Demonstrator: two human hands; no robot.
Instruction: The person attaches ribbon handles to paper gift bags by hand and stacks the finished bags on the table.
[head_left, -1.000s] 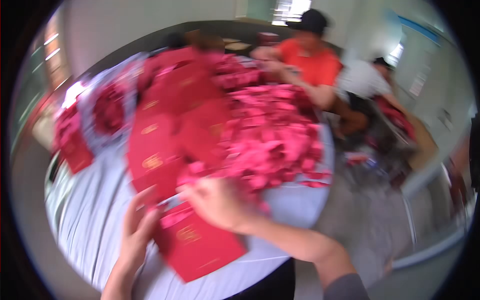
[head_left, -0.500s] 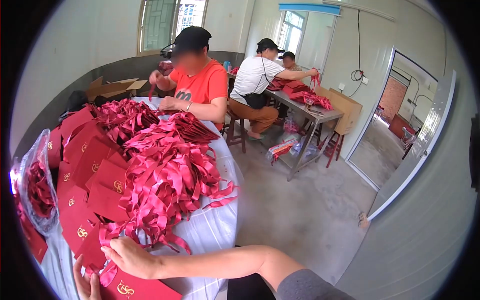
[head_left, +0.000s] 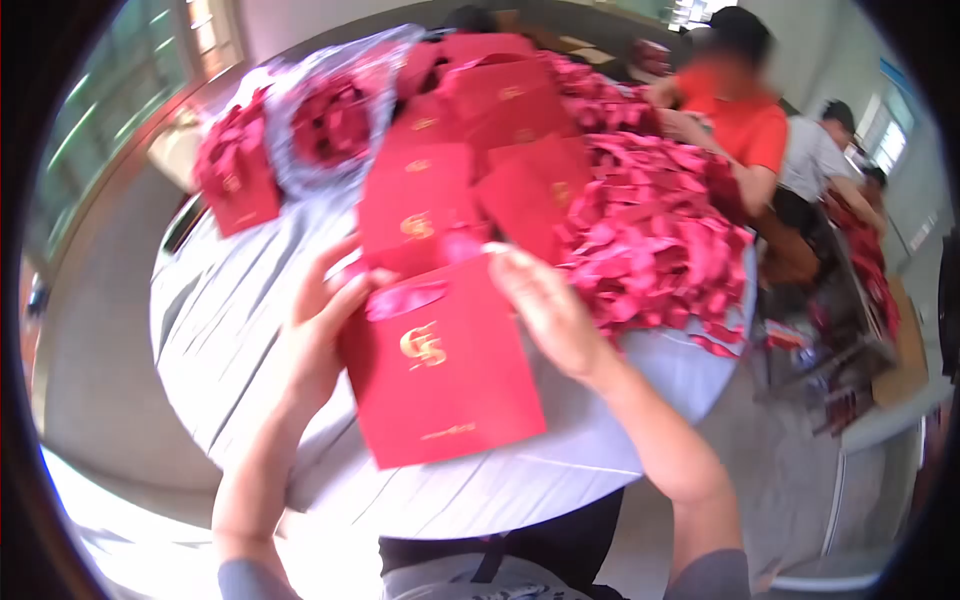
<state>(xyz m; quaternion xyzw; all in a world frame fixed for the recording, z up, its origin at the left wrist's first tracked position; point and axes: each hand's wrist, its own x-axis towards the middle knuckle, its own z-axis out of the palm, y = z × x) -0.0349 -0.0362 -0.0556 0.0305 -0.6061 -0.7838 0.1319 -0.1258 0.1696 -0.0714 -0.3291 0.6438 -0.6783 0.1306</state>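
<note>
A red paper gift bag [head_left: 450, 390] with a gold monogram and small gold print is upright in front of me, its face towards me. My left hand [head_left: 325, 320] is closed on its upper left edge, the thumb near a pink-red ribbon [head_left: 405, 298] that lies across the top. At the upper right corner, my right hand [head_left: 540, 305] grips the same bag with fingers behind or along the edge; motion smears them a little. Just beyond lie more red bags [head_left: 415, 195], and to their right is a heap of loose ribbon handles [head_left: 660, 240].
A round table [head_left: 250, 330] with a pale cover holds everything. A clear plastic bag [head_left: 335, 130] of red items and another ribboned bag [head_left: 245, 195] are at back left. A person in a red shirt [head_left: 735, 130] works at the far right; another in white [head_left: 810, 160] sits beyond.
My view has swung left and down. My right hand has moved from the ribbon heap's edge to the bag's right corner, and the bag now stands facing me between both hands.
</note>
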